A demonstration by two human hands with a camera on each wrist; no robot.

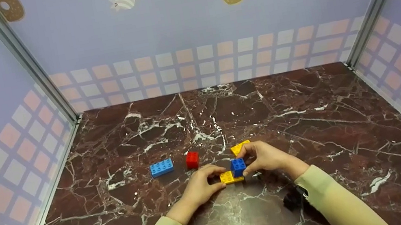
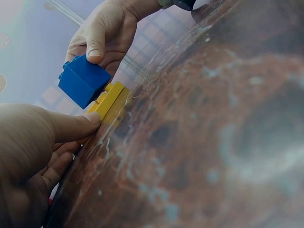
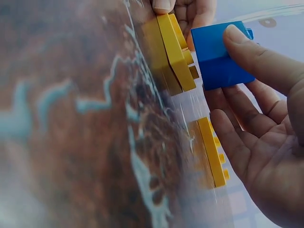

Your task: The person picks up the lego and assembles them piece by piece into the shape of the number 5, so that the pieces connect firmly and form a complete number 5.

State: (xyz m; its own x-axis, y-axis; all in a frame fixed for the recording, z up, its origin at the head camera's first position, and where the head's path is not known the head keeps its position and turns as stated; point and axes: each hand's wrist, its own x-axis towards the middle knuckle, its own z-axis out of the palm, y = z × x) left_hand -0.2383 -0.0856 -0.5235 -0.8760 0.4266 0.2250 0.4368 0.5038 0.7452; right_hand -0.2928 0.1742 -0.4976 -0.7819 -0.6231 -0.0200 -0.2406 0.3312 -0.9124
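My right hand (image 1: 268, 155) pinches a dark blue building brick (image 1: 238, 167) between thumb and fingers. In the right wrist view this blue brick (image 3: 221, 54) hovers just above the studs of a flat yellow brick (image 3: 175, 52), with a small gap between them. My left hand (image 1: 202, 185) holds the left end of that yellow brick (image 1: 227, 178), which lies on the table; its thumb presses the near side in the left wrist view. Behind the right hand's fingers lies a second flat yellow brick (image 1: 240, 147), partly hidden.
A red brick (image 1: 192, 160) stands beyond the left hand, and a light blue brick (image 1: 161, 167) lies farther left. All rest on a dark red marbled table (image 1: 308, 118). Patterned panels (image 1: 184, 20) enclose the back and both sides.
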